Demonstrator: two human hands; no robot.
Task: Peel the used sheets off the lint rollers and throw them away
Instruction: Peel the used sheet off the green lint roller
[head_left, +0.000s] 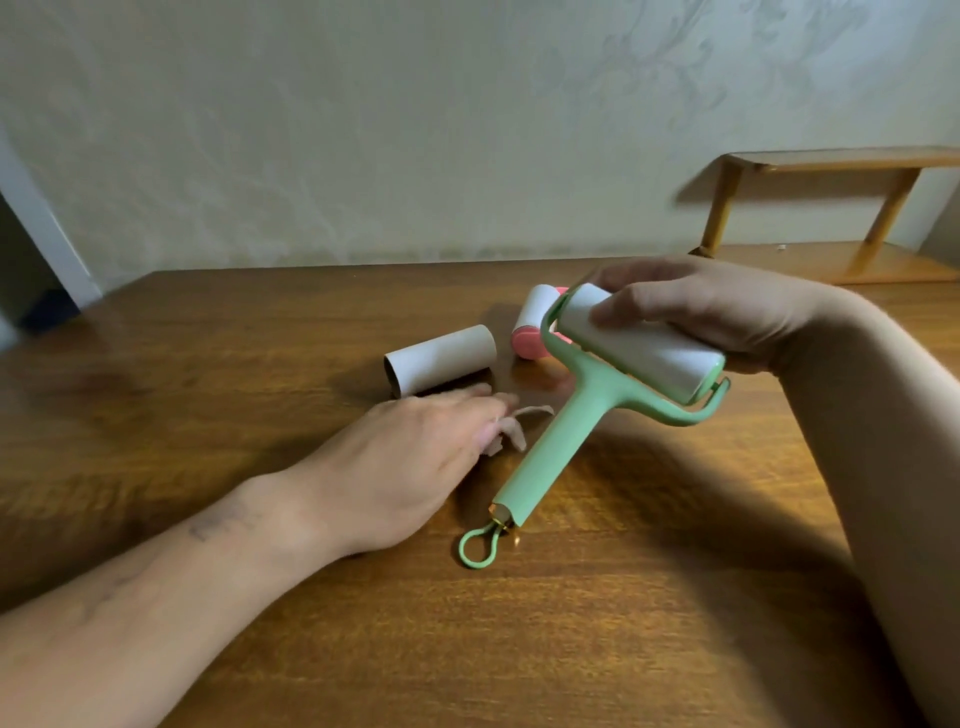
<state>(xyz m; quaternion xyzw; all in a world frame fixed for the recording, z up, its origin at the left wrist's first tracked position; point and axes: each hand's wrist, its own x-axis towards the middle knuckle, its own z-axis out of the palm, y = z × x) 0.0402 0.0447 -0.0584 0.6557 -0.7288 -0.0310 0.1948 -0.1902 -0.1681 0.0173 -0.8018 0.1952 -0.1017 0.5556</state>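
Right hand (727, 312): clenched over the white roll of the green lint roller (550, 441), thumb and fingers wrapped round it from above.
Green lint roller: held tilted above the table (623, 597), handle pointing down toward the camera, hanging loop (478, 545) at its lower end.
Left hand (415, 457): low over the table, palm down, fingers reaching forward. Fingertips are blurred, so I cannot tell if they pinch anything or only touch.
Used sheet (519, 428): 1 crumpled piece on the table at the left fingertips, just beside the green handle.
Loose roll (441, 358): 1 white roll lying on its side, just beyond the left hand.
Pink lint roller (532, 322): on the table behind the green one, partly hidden by it.
Shelf (831, 208): wooden, far right, against the wall.
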